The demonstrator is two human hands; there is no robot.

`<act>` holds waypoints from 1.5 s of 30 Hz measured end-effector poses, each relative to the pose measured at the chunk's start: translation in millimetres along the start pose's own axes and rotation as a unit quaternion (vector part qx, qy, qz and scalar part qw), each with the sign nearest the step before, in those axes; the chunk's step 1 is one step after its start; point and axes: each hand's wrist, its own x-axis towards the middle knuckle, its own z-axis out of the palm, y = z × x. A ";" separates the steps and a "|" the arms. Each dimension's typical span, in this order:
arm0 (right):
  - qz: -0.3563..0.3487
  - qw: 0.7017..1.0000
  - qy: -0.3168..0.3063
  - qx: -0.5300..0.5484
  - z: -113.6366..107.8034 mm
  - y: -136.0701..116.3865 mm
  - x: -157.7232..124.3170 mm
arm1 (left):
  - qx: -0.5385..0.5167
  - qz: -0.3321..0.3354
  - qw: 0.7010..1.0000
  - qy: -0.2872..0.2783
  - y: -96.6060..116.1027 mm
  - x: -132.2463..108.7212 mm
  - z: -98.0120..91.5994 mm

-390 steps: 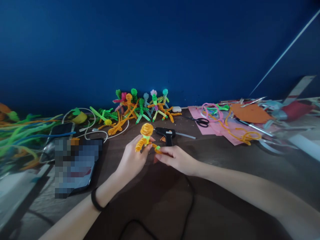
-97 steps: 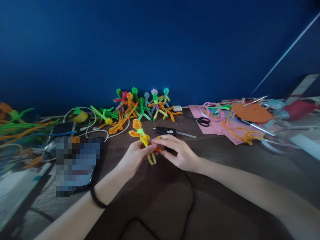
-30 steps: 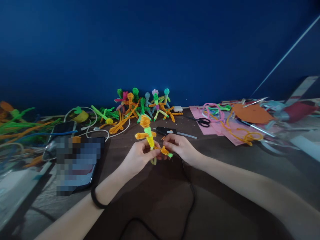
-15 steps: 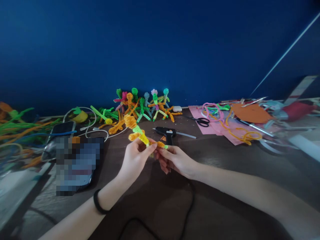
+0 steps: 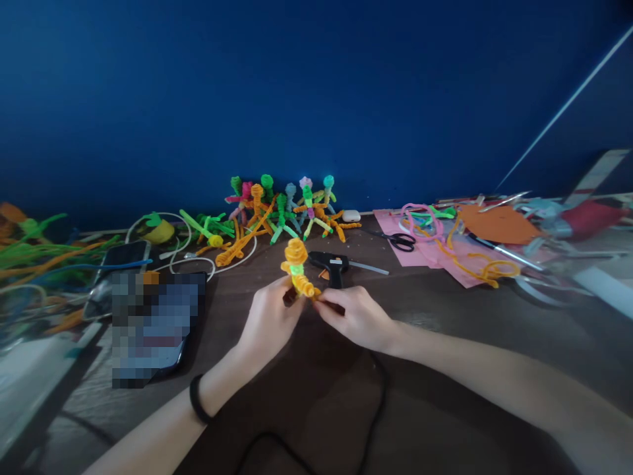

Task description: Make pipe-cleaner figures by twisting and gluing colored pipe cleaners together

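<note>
Head view: both hands meet over the middle of the dark tabletop (image 5: pixel 445 343), holding a small pipe-cleaner figure (image 5: pixel 298 270) upright between them. The figure has a round coiled orange head on top, a short bright green neck below it, and fuzzy orange and yellow coils lower down; its lowest part is hidden behind the fingers. The left hand (image 5: pixel 270 323), with a black band on the wrist, has its fingers closed on the figure's lower left side. The right hand (image 5: pixel 357 318) pinches the figure's lower right side with its fingers curled in.

Just beyond the figure a black glue gun (image 5: pixel 330 264) lies on the tabletop, its black cord (image 5: pixel 376 402) running toward the near edge. Far behind, against the blue wall (image 5: pixel 316 86), stands a cluster of finished figures (image 5: pixel 281 208) in green, orange, pink and teal. A phone (image 5: pixel 148 330) lies to the left, scissors (image 5: pixel 400 241) and pink paper (image 5: pixel 445 260) to the right.
</note>
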 end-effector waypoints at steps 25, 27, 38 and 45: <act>0.106 0.952 0.003 0.286 -5.8 8.2 8.4 | -0.235 -0.070 0.968 -0.051 1.2 0.5 3.1; 0.123 0.942 -0.006 0.311 -4.6 9.1 8.7 | -0.243 -0.072 0.966 -0.040 2.9 0.4 3.1; 0.110 0.919 0.007 0.379 0.3 8.5 8.2 | -0.310 -0.115 0.943 0.040 6.1 1.8 1.3; 0.102 0.934 0.004 0.344 -1.4 5.2 6.0 | -0.297 -0.110 0.948 0.013 3.0 1.8 2.0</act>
